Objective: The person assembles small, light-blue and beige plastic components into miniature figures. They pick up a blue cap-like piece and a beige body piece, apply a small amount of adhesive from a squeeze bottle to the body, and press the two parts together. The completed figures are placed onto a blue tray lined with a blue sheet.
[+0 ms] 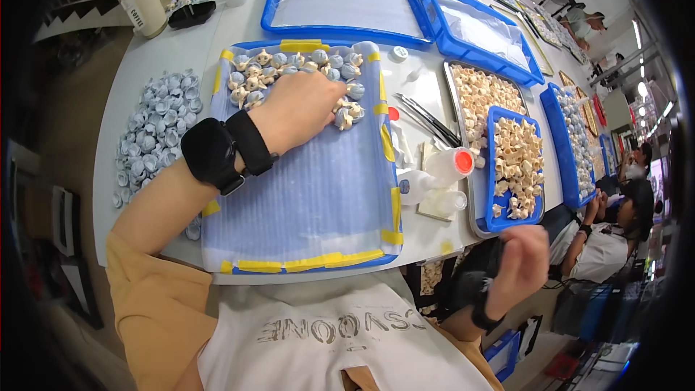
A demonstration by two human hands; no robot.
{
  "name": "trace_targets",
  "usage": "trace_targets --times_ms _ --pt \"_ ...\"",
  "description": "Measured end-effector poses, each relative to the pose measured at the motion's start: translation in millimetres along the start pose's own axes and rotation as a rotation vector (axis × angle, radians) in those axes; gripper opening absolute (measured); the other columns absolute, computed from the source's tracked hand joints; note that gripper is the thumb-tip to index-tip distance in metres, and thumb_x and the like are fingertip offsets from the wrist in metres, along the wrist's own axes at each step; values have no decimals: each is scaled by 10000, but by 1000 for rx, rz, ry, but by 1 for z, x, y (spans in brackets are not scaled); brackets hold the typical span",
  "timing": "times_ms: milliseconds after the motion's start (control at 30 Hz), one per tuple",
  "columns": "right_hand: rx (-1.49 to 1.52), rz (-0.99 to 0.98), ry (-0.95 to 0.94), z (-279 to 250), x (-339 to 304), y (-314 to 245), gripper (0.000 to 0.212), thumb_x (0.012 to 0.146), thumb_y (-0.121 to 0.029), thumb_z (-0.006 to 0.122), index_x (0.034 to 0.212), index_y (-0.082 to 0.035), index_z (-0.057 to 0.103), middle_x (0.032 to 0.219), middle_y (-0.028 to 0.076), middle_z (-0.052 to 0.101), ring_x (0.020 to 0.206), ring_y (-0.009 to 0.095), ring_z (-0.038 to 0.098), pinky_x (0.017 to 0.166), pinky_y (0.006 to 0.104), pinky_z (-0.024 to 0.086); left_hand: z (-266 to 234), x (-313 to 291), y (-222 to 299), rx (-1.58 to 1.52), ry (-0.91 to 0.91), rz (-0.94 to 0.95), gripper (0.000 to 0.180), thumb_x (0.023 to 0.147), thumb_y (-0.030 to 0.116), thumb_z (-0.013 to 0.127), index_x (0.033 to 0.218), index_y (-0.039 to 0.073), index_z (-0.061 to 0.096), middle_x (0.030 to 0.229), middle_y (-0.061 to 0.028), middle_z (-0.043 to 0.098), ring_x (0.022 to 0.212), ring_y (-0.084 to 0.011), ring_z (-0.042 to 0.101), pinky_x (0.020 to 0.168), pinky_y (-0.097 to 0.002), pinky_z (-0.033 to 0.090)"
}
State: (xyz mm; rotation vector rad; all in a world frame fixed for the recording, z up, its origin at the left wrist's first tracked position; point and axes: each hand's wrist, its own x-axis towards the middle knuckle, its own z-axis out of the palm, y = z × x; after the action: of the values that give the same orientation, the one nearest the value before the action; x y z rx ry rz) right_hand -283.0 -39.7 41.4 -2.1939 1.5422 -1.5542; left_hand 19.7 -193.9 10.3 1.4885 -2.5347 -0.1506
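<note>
My left hand [300,105], with a black watch at its wrist, reaches over a blue tray lined with taped translucent sheet [297,203]. Its fingers are closed at a small cream-and-grey-blue figurine head [350,116] on the sheet, partly hidden by the fingertips. Several similar heads [253,81] stand in rows along the tray's far end. My right hand [523,257] hangs in the air with curled fingers, just below a small blue tray [491,166] of cream figurine parts [517,159]. Whatever it may hold cannot be made out.
Loose grey-blue cap-like pieces [148,137] lie left of the lined tray. To its right are thin tools [427,117], a red-capped bottle [452,165] and a metal tray of cream parts [481,94]. Blue trays [347,3] stand behind; co-workers [612,239] sit at the right.
</note>
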Motion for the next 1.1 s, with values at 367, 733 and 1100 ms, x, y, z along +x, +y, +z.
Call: trace_targets --times_ms 367,733,1100 --pt "337 41 -375 97 7 -51 425 647 -11 737 1046 3 591 948 155 591 781 260 581 655 317 473 -19 -45 7 -147 188 59 165 698 98 639 820 43 542 683 -104 548 612 -258 565 567 -346 450" --pt "647 52 -457 111 -3 -61 363 646 22 733 986 1 605 897 120 619 726 227 600 616 282 483 -56 -117 55 -498 67 47 261 583 45 694 817 47 577 672 -49 556 531 -142 542 441 -239 436" --pt "914 133 -480 108 -6 -59 375 638 51 741 985 12 606 939 158 632 780 216 630 647 277 504 -57 -120 60 -714 115 94 351 588 37 685 926 2 596 707 -63 596 552 -121 569 465 -213 437"
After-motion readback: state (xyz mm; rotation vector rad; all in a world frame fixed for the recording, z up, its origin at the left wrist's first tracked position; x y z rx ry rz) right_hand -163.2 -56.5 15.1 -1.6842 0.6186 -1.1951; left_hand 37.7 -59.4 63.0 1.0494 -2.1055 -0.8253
